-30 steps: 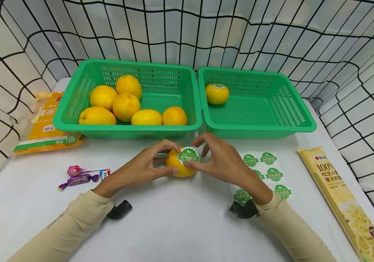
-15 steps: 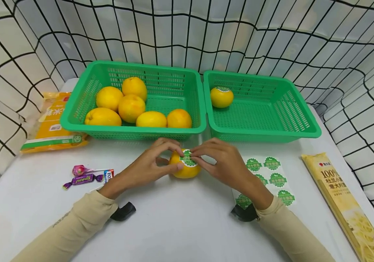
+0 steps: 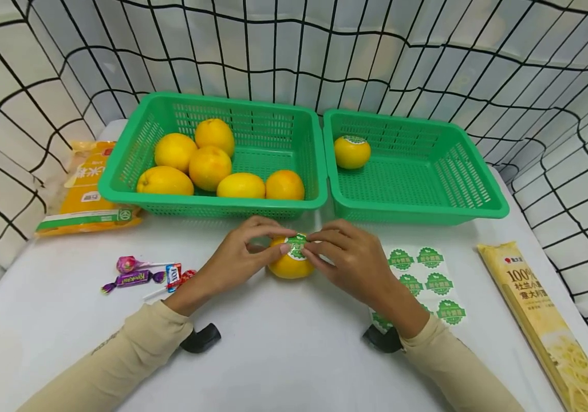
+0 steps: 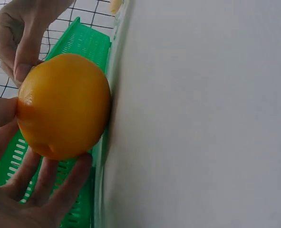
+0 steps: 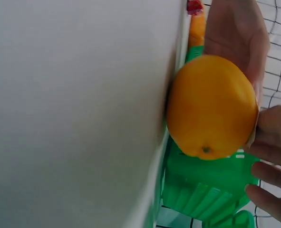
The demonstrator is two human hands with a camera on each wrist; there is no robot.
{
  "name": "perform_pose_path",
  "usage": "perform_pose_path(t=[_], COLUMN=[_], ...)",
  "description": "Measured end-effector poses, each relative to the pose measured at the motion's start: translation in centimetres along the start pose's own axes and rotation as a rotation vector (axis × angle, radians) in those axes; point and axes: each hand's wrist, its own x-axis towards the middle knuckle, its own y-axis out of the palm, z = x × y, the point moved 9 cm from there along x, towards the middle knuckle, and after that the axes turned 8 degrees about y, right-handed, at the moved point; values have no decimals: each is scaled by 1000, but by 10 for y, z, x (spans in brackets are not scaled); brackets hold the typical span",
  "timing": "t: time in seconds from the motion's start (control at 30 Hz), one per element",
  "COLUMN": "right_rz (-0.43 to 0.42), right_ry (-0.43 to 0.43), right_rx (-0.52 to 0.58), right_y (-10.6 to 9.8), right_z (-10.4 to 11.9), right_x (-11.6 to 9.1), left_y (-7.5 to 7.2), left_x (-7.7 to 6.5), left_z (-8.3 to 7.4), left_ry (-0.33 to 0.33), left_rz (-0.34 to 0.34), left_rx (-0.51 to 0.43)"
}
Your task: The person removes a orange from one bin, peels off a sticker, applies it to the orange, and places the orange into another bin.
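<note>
My left hand (image 3: 244, 257) holds an orange (image 3: 289, 269) on the white table, its thumb and index finger at the top and other fingers around the far side. A round green-and-white sticker (image 3: 296, 247) lies on the top of the orange. My right hand (image 3: 352, 260) pinches at the sticker's right edge, thumb and index fingertips close together. In the left wrist view the orange (image 4: 64, 107) hides the sticker. The right wrist view shows the orange (image 5: 211, 107) from its other side, with right-hand fingers (image 5: 268, 187) beside it.
A green basket (image 3: 211, 207) with several oranges stands behind; a second green basket (image 3: 417, 214) holds one stickered orange (image 3: 352, 153). A sticker sheet (image 3: 419, 274) lies right, near a pasta pack (image 3: 546, 320). Candies (image 3: 136, 278) and an orange bag (image 3: 87, 194) are left.
The sticker, earlier partly raised off the orange, now lies against its top. My right fingertips have closed in on its edge. The view has shifted slightly.
</note>
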Motion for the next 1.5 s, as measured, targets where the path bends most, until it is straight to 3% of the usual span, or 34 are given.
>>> perform_pose_path(t=[0.27,0.4,0.67,0.87,1.0,1.2,1.5], right_rz=[-25,-6,3,5,-5,44,101], right_ry=[-44,-58,-21,6,93,236,249], right_rx=[-183,-271,-363,-410,-318,-146,-88], right_y=[-1,1,7,12,12,15,14], right_z=[17,25,32,37,27,5,-2], right_x=[-5,-7,-9,-11,-9,-11,-7], left_y=[-3,-1,-1,3,2,0,-4], left_x=[0,0,1,-2,-4,-1,3], left_z=[-23,-25,-17,-5,1,-4,-3], left_ry=[216,254,180,70,17,41,1], left_rz=[-9,6,-48,-18,-8,-6,-8], left_rx=[311,391,325,187,142,191,85])
